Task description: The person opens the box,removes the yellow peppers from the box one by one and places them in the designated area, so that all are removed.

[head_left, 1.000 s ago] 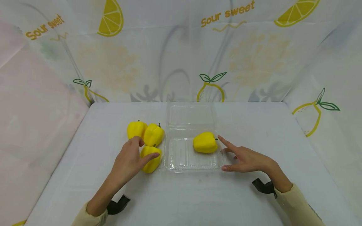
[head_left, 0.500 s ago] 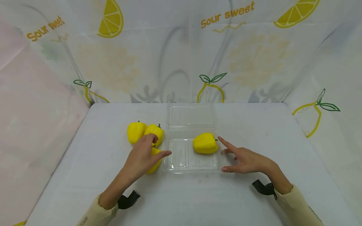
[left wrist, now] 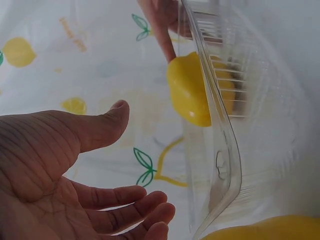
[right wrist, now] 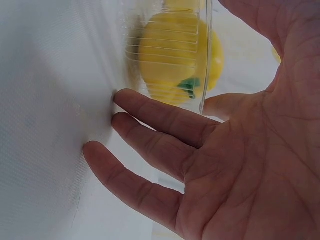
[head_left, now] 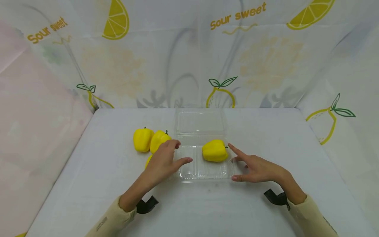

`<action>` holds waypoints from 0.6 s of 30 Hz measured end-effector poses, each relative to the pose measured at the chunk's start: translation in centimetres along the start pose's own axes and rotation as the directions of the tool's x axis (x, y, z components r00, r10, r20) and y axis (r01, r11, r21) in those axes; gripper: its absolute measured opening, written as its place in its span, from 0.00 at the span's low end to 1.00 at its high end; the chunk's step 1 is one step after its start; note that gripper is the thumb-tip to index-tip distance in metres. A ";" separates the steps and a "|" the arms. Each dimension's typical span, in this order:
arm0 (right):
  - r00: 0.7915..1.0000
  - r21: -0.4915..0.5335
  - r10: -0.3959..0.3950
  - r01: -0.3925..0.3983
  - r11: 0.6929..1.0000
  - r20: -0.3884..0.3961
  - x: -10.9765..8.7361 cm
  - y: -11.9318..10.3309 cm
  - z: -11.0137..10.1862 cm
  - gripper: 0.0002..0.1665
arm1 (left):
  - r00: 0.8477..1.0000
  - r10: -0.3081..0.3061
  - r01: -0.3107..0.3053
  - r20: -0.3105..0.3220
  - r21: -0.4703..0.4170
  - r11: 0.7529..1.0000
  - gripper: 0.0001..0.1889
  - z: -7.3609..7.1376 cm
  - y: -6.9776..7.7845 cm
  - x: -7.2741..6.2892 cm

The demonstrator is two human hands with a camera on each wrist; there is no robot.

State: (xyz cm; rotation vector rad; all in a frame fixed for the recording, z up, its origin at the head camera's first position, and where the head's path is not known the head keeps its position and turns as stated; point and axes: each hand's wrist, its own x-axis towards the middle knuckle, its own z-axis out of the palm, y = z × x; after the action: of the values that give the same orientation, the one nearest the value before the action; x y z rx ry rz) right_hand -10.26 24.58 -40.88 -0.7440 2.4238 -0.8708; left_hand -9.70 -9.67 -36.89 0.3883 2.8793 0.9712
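Note:
A yellow bell pepper (head_left: 214, 150) lies on its side in the right half of a clear plastic clamshell box (head_left: 188, 170), its stem toward the right. My left hand (head_left: 163, 161) hovers at the box's left side, fingers loosely bent and thumb apart, holding nothing in the left wrist view. Beyond it in that view, the boxed pepper (left wrist: 187, 92) shows past the clear wall. My right hand (head_left: 259, 168) stays at the box's right side. In the right wrist view, its extended fingers (right wrist: 150, 145) touch the white cloth beside the box wall.
Left of the box sit two yellow peppers (head_left: 143, 140), side by side. A third pepper (head_left: 148, 160) is mostly hidden behind the left hand. The box's lid (head_left: 199, 122) lies folded back toward the printed curtain (head_left: 160, 59).
My left hand has moved right, from over the loose peppers to the box's left part, with nothing in it. The right hand and the peppers have not moved.

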 end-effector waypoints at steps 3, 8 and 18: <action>1.000 -0.003 -0.002 0.002 1.000 -0.003 0.0 0.0 0.0 0.64 | 1.000 -0.003 0.003 0.013 0.009 1.000 0.34 0.4 0.3 0.4; 1.000 -0.005 -0.001 0.001 1.000 -0.002 0.0 0.1 0.1 0.64 | 1.000 0.015 -0.015 0.027 0.018 1.000 0.37 0.9 0.7 1.0; 1.000 -0.007 0.007 -0.007 1.000 -0.001 0.1 0.2 0.1 0.64 | 0.998 0.037 -0.039 0.048 0.024 0.999 0.39 2.0 1.2 1.9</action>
State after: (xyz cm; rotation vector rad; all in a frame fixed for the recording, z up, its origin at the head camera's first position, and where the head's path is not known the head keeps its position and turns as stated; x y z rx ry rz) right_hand -10.32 24.60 -41.07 -0.7382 2.4302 -0.8602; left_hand -10.99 -7.12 -37.77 0.4634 2.8537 0.9191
